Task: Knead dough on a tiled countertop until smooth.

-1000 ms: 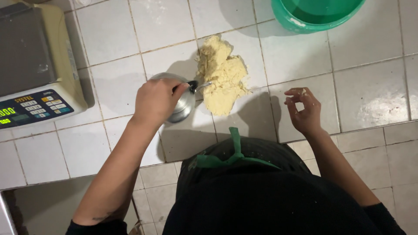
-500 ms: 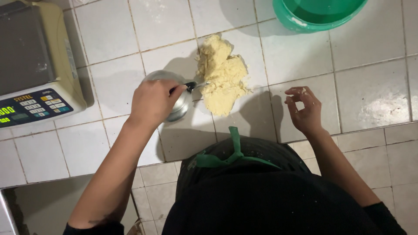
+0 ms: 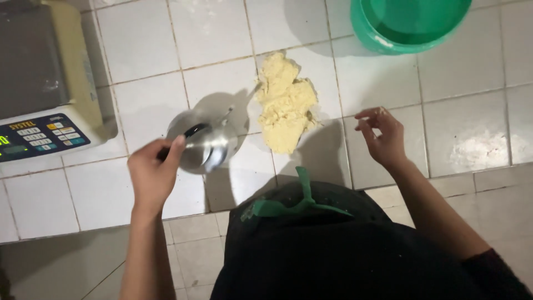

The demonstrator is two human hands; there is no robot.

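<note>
My left hand [image 3: 151,176] grips the dark handle of a shiny metal scoop [image 3: 204,145], held just above the white tiled counter [image 3: 139,50], a little left of a pale yellow lump of dough [image 3: 284,109]. My right hand [image 3: 382,136] hovers to the right of the dough with its fingers loosely curled and apart, holding nothing. The scoop's bowl looks empty, but the glare makes that hard to tell.
A beige digital scale [image 3: 41,94] with a keypad stands at the far left. A green plastic basin [image 3: 408,23] sits at the top right. A flour smear [image 3: 477,150] marks a tile on the right. The counter's front edge runs just before my dark apron [image 3: 333,250].
My left hand has drawn the scoop leftward, away from the dough it was touching. The right hand has hardly moved.
</note>
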